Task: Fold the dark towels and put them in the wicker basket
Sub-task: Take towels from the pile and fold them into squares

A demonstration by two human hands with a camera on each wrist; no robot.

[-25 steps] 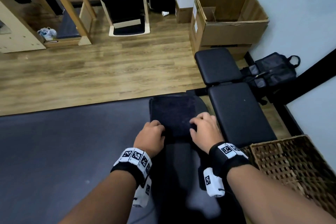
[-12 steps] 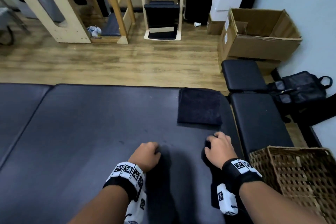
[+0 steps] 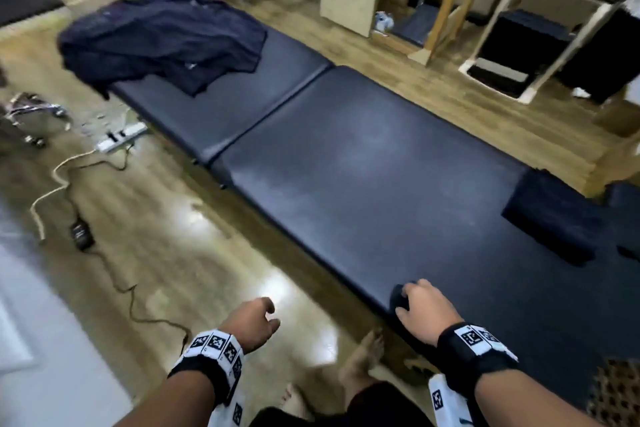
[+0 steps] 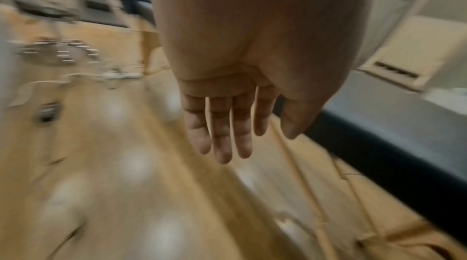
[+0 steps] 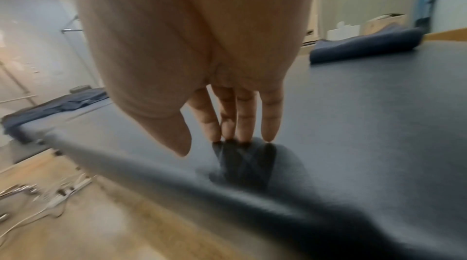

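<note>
Far left, there's your next job: a heap of unfolded dark towels (image 3: 162, 35) dumped on the far-left end of the padded table (image 3: 363, 163), one corner drooping over the edge toward the floor. That's the loose stock, I'd say, parked well away from your working area so it doesn't get mixed up with finished pieces. On the wooden floor below it, a power strip (image 3: 119, 136) and its trailing cable (image 3: 59, 180) — mind your feet if you step that way.

Your left hand (image 3: 250, 322) hangs off the near edge of the table, over the floor, carrying nothing; the left wrist view shows its fingers (image 4: 222, 134) straight and slack, so the grip is spread and free, ready to reach for that heap.

Now your right hand (image 3: 424, 310) sits at the near edge of the table, fingertips (image 5: 242, 134) straight and touching the padding, thumb clear. No cloth under it, grip spread flat: it looks like a brace while you lean left.

Further right, one folded dark towel (image 3: 554, 218) lies flat near the right end of the table, well apart from both hands. It isn't in the wicker basket (image 3: 616, 392) yet; only the basket's corner shows at the near right, just beside the table. My read: that towel waits there within easy reach of the basket.
</note>
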